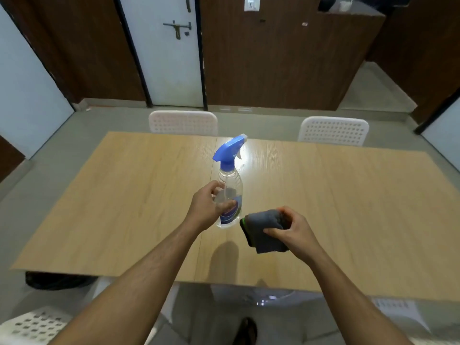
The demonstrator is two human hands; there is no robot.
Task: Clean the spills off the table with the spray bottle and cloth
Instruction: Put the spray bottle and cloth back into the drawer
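Left hand gripping spray bottle low on body, nozzle far above grip; risking tipping. Right hand clutching folded cloth just beside bottle, over table.

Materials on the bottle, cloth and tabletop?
Bottle: clear plastic by the look, see-through body, glossy, with an opaque blue trigger head.
Cloth: soft grey fabric, likely microfibre; it folds thickly, matte, with a green edge.
Table: light wood-grain surface, probably laminate; the smooth sheen reflects light.
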